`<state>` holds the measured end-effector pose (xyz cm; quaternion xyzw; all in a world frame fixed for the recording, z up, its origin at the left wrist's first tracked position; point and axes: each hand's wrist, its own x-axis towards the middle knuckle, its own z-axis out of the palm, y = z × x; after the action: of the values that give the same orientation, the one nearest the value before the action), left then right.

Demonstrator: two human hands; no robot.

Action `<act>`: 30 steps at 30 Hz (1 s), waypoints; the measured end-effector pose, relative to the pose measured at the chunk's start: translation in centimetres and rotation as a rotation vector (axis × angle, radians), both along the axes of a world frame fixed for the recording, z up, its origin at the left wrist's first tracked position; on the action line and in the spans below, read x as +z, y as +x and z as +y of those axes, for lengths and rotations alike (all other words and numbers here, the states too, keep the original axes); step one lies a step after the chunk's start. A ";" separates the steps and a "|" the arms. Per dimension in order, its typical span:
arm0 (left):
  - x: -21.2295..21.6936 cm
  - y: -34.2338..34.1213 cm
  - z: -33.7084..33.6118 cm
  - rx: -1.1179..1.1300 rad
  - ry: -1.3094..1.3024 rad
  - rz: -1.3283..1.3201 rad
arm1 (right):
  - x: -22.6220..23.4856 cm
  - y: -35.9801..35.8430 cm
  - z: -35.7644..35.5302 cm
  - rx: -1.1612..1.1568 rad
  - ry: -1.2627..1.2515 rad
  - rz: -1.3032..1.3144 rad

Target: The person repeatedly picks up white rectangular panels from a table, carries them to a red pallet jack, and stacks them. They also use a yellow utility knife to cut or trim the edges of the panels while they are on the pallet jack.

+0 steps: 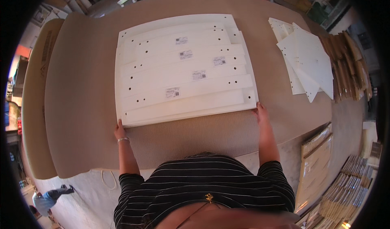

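Observation:
A stack of white boards (pixel 162 68) lies on brown cardboard in front of me. The boards overlap in stepped rows, with dark drilled holes near their ends and several small printed labels. My left hand (pixel 119 130), with a bracelet at the wrist, grips the near left corner of the stack. At the near right corner, my right hand (pixel 261 112) is closed on the edge. The undersides of the boards and parts of my fingers are hidden.
Corrugated cardboard (pixel 195 137) covers the work surface, and a large cardboard roll (pixel 38 103) stands at the left. White panels (pixel 306 60) lie fanned at the right, beside brown bundles (pixel 347 64). Wrapped packs (pixel 315 164) lean lower right. Another person (pixel 46 200) is at lower left.

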<state>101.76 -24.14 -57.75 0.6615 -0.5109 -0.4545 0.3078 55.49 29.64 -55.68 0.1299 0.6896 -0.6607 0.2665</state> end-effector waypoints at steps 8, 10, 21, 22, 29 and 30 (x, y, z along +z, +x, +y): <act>2.7 -0.7 1.7 -0.052 0.012 -0.214 | 1.4 -1.9 0.5 0.130 0.297 -0.009; 2.5 -0.4 1.7 -0.063 0.037 -0.117 | 3.3 -2.4 0.2 0.234 0.455 -0.045; 23.4 -6.5 13.1 -0.273 -0.606 1.013 | 15.0 7.0 -17.0 0.789 0.658 1.298; 27.6 -6.8 13.6 -0.643 -0.863 1.098 | 15.5 8.0 -18.4 0.846 0.629 1.325; 42.9 -10.3 19.2 -1.260 -0.726 1.811 | 14.1 11.6 -18.0 0.864 0.507 1.252; 43.2 -10.7 19.5 -1.304 -0.667 1.844 | 13.6 12.0 -16.1 0.836 0.535 1.208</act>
<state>91.06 -4.60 -14.58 -0.4172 -0.4304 -0.6764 0.4280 67.48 13.59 -42.03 -0.4630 0.8427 -0.2730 0.0313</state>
